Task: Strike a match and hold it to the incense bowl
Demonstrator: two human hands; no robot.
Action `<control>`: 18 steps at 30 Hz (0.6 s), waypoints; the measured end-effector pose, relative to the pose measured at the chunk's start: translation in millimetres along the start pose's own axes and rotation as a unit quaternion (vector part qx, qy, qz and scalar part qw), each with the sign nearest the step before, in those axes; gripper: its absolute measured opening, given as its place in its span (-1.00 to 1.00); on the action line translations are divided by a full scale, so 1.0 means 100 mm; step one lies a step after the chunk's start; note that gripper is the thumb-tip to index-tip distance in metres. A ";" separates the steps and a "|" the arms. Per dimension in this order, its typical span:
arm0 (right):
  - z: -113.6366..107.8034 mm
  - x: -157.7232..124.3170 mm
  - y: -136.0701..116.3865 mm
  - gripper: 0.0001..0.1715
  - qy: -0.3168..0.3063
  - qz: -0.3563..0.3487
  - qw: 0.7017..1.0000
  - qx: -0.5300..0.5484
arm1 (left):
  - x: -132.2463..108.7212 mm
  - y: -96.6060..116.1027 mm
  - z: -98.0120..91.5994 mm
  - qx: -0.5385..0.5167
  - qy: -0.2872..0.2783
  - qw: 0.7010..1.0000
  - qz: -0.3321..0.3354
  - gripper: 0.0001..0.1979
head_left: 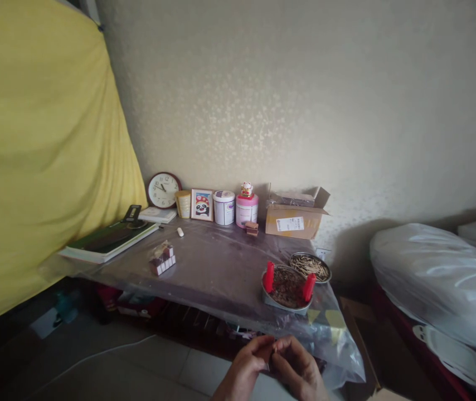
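Book [106, 242] lies at the left of the table [217, 256], then a pack of boxes [164, 262]. Low by the front edge, my left hand [244, 365] pinches a brown piece [265, 356]; my right hand [299, 365] curls close beside it, its grip I cannot tell. Farther right: a dish of sticks [310, 266].

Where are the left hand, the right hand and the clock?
Left hand [246, 363]: head view, middle of the hand.
Right hand [301, 368]: head view, middle of the hand.
Clock [164, 190]: head view, centre of the dial.
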State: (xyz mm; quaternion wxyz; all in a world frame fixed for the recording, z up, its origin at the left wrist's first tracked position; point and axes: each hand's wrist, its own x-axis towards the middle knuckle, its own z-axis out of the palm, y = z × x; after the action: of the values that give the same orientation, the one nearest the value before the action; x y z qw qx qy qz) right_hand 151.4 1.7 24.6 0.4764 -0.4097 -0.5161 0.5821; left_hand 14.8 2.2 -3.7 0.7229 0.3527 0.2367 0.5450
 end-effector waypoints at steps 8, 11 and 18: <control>-0.05 0.01 -0.08 -0.66 -0.018 0.027 0.995 0.094 | -0.12 0.20 0.15 -0.009 0.027 0.999 0.018 -0.79; -0.06 0.01 -0.14 -0.66 -0.006 0.019 0.996 0.083 | -0.13 0.27 0.20 -0.038 0.035 0.998 0.019 -0.82; -0.07 0.01 -0.43 -0.71 0.102 -0.089 0.990 0.033 | -0.17 0.40 0.21 -0.105 0.028 0.994 0.030 -0.74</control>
State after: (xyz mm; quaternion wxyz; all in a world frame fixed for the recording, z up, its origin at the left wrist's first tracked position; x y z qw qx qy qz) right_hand 163.4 4.5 65.9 0.5901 -0.4032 -0.4795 0.5092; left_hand 0.1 -13.5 39.6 0.7324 0.2662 0.1881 0.5977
